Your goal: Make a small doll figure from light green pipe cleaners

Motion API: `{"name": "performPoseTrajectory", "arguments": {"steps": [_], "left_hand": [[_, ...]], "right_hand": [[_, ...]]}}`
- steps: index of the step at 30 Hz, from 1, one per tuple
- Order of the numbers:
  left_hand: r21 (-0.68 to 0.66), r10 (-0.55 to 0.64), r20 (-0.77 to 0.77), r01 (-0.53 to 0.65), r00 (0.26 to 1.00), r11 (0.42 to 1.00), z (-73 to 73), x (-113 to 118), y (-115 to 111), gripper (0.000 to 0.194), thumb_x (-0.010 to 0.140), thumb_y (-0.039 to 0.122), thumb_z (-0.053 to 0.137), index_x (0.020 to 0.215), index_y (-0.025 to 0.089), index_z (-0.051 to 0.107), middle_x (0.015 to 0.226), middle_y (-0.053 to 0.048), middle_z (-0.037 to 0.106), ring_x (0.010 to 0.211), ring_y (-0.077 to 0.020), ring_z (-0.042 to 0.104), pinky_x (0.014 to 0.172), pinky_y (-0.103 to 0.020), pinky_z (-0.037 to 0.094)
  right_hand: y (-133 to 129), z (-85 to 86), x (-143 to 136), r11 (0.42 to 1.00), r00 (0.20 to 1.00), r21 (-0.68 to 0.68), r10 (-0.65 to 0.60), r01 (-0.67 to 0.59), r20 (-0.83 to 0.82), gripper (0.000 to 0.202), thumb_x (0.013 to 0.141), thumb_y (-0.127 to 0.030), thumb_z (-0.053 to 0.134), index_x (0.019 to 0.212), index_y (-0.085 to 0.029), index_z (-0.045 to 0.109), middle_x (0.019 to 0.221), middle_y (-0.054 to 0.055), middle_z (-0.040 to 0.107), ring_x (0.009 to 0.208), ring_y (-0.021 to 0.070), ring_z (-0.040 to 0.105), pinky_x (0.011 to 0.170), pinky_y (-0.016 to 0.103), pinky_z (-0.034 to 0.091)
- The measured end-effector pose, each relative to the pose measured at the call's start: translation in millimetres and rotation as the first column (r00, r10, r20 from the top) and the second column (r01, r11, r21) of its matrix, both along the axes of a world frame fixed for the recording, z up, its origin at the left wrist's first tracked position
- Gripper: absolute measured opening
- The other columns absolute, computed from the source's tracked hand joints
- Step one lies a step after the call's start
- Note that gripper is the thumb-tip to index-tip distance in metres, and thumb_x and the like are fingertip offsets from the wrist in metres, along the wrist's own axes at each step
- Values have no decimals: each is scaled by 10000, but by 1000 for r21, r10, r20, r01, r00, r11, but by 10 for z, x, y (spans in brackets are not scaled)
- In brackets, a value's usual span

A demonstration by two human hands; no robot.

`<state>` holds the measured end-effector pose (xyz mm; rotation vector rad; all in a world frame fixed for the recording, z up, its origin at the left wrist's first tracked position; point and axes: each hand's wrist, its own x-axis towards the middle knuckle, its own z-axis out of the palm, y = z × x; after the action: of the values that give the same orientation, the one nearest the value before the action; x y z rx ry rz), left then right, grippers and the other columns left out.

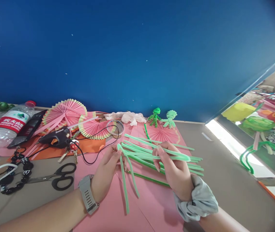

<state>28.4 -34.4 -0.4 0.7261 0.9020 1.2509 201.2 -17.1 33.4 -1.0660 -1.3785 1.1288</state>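
My left hand (112,159) is closed on a light green pipe cleaner (125,187), near a bend, with two ends hanging down toward me. Between the thumb and fingers of my right hand (172,166) is another light green pipe cleaner (176,151), doubled back in a narrow loop at its right end. Behind and below both hands, several loose pipe cleaners (137,146) lie in a pile across pink paper (149,206); the hands partly cover them. One darker green pipe cleaner (149,178) lies nearer to me.
Two small green twisted figures (155,117) stand by the blue wall (137,58). Pink folded fans (65,112), a black glue gun (56,137), keys (74,146), scissors (63,175), a beaded strap (26,167) and a plastic bottle (11,124) lie left. Coloured craft pieces (258,124) are at right.
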Motion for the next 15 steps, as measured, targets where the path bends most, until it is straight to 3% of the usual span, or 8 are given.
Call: {"name": "performPoseTrajectory", "arguments": {"steps": [7, 11, 15], "left_hand": [[44, -5, -58, 8, 998, 999, 69, 28, -25, 104, 856, 298, 456, 904, 206, 468, 764, 13, 518, 640, -97, 532, 564, -216, 475], [81, -20, -118, 30, 993, 996, 62, 24, -6, 135, 862, 304, 448, 961, 217, 424, 695, 25, 529, 602, -107, 534, 550, -234, 471], [116, -65, -135, 81, 989, 990, 45, 15, 26, 203, 859, 286, 467, 1032, 226, 381, 698, 23, 552, 594, -116, 540, 582, -261, 463]], "right_hand": [[-92, -127, 3, 998, 983, 60, 19, -30, 183, 149, 862, -312, 430, 744, -223, 453, 640, -21, 470, 487, 103, 443, 499, 256, 391], [-135, -178, 3, 988, 939, 136, 28, -79, 343, 84, 859, -253, 435, 778, -231, 426, 584, -31, 464, 507, 121, 455, 483, 249, 357], [-180, -180, -14, 974, 918, 166, 77, -152, 390, 22, 865, -220, 418, 872, -240, 422, 624, -21, 502, 512, 127, 463, 490, 255, 363]]}}
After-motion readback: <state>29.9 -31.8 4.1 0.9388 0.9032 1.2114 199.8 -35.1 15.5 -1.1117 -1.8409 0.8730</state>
